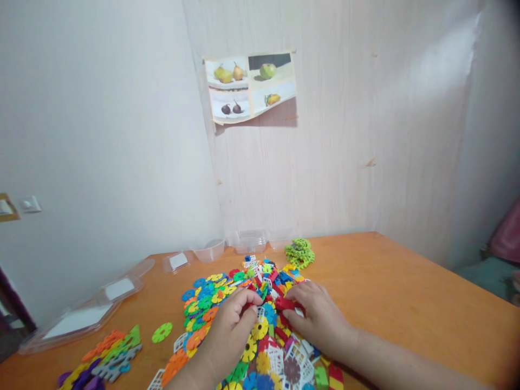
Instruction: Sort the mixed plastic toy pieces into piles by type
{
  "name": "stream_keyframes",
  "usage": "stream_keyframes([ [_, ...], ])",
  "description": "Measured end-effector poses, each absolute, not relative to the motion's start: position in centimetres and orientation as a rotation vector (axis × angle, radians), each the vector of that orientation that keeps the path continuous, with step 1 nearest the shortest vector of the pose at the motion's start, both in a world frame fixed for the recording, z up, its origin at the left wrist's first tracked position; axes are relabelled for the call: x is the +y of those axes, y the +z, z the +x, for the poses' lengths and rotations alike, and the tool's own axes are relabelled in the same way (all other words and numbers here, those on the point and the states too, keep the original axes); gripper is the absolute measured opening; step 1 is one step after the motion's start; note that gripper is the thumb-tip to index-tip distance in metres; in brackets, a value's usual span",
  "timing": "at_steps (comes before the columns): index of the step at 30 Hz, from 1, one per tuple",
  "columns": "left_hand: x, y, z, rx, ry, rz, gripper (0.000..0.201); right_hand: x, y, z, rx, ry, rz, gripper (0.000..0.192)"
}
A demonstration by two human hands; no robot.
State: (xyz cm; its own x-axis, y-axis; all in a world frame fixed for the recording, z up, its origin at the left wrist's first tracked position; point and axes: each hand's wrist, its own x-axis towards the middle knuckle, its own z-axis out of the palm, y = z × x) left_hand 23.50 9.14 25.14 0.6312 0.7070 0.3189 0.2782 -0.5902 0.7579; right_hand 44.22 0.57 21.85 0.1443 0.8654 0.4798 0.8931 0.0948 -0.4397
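Currently both hands rest on a heap of multicoloured plastic interlocking discs and white lattice pieces (247,303) spread over the orange wooden surface (398,287); left hand (231,327) lies palm down on the left half of the heap, fingers curled narrow, thumb and forefinger tips meeting a small piece at the centre, though whether it is gripped I cannot tell; right hand (320,317) lies palm down just beside it, fingers closed around a small red plastic piece (286,303), which sits at the middle of the heap between the two hands; a yellow toothed disc (259,329) lies just under the left hand's fingertips; a stack of light green discs (299,252) stands apart behind the heap, near the wall; a single green disc (162,332) lies alone left of the heap; a loose cluster of orange, green, grey and purple flat pieces (105,357) sits at the near left edge; clear plastic tray lids (81,319) lie along the left wall, and clear plastic tubs (247,241) in the corner; a paper print of fruit pictures (251,88) hangs on the pale wall.
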Motion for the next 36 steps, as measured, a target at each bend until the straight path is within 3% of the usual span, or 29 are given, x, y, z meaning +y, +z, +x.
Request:
stream_keyframes([
  [10, 7.6, 25.4, 23.9, 0.656, 0.711, 2.236, 0.020, -1.1, 22.1, 42.5, -1.886, -0.085, -1.449, 0.014],
  [25, 7.7, 25.7, 23.6, 0.554, 0.697, 2.155, 0.009, -1.2, 21.4, 42.1, -1.804, 0.079, -1.441, 0.023],
  [36, 8.9, 25.0, 23.5, 0.516, 0.584, 1.760, 0.031, -0.9, 21.9, 41.6, -1.637, 0.395, -1.443, 0.016],
])
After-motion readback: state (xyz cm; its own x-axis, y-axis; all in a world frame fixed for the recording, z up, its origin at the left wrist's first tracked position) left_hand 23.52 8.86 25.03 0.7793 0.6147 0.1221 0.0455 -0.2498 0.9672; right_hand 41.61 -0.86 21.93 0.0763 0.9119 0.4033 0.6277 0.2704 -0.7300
